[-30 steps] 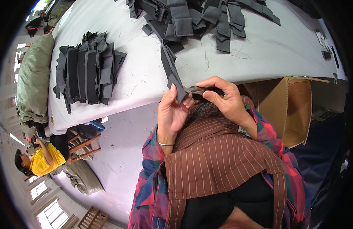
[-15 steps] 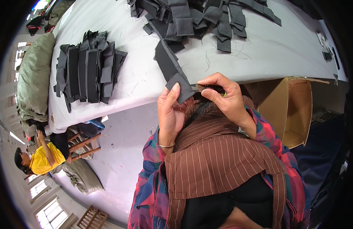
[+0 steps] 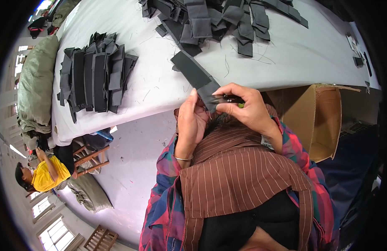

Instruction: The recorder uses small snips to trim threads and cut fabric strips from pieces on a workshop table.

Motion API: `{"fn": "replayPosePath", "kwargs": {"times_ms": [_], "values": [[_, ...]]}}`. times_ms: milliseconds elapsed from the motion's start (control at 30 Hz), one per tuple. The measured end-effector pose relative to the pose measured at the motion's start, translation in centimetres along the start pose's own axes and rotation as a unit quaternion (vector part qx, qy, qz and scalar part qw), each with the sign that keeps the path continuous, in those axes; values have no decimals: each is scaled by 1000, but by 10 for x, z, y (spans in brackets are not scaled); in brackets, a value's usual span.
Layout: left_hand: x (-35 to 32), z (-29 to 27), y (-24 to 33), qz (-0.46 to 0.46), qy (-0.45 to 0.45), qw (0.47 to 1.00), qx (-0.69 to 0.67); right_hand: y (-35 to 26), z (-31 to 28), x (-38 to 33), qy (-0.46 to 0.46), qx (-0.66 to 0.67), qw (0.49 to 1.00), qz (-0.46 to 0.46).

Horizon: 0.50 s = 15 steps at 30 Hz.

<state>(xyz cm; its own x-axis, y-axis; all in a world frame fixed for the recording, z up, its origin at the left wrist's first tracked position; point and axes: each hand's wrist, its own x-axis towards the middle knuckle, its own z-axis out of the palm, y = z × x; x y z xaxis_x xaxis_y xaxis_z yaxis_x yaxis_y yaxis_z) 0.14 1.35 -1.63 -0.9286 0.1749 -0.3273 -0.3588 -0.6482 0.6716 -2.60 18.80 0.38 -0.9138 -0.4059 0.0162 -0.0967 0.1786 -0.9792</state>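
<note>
At the centre of the frame, a flat, dark grey fabric strip (image 3: 191,71) runs obliquely from upper left to lower right, its lower end in the hands. The left hand (image 3: 190,123) has its fingers closed on that lower end, the thumb lying along the left edge; the remaining fingers are partly hidden behind the cloth. The right hand (image 3: 251,109) has its thumb and forefinger closed on a small black tool with a bright yellow-green part (image 3: 241,105), its tip at the right edge of the strip's lower end; whether the tip touches the fabric cannot be told. The strip's upper end appears over the white cloth-covered surface (image 3: 156,62), just below a loose heap of dark grey fabric pieces (image 3: 199,23) at the top of the frame; contact with the surface cannot be confirmed. A neater stack of dark grey fabric strips (image 3: 91,81), set side by side, sits on the surface at upper left. Fine loose threads (image 3: 227,67) lie below the heap. An open brown cardboard box (image 3: 300,113) stands right of the right hand, below the surface's edge. A long, pale green bulging sack (image 3: 37,79) occupies the far left. At lower left, a person in a yellow shirt (image 3: 47,175) is beside a brown wooden seat (image 3: 91,162).
</note>
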Motion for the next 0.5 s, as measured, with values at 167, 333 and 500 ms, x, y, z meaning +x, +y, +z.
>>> {"fn": "replayPosePath", "kwargs": {"times_ms": [167,333,500], "values": [[3,-1,-5,-21,-16,1000,12,8,-1,4,49,45,998,3],[5,-2,-3,-25,-34,999,27,11,-6,10,19,46,996,71],[6,-6,-5,-61,4,998,14,18,-7,10,-17,78,996,35]]}}
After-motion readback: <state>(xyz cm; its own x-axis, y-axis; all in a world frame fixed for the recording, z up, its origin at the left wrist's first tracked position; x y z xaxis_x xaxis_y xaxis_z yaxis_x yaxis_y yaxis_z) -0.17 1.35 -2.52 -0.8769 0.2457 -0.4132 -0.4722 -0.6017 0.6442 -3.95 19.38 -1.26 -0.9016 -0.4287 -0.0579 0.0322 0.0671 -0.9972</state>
